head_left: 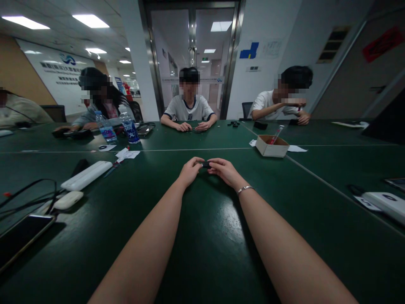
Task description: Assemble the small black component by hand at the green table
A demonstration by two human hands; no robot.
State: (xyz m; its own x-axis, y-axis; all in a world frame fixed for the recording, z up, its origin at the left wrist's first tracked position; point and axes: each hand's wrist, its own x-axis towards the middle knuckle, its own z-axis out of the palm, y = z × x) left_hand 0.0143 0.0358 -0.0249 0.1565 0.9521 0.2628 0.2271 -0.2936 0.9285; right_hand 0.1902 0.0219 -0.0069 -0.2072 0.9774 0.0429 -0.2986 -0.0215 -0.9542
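Observation:
My left hand (190, 170) and my right hand (224, 170) meet over the dark green table (209, 236), both arms stretched forward. Between their fingertips sits a small black object (206, 164), pinched from both sides. The fingers of each hand are curled and closed on it. It is too small to name. A thin silver bracelet (245, 189) circles my right wrist.
A small open cardboard box (271, 145) with a pen stands ahead right. A white power strip (86, 175), a white case (68, 200), cables and a phone (22, 236) lie left. Two water bottles (129, 126) stand far left. Several people sit along the far side.

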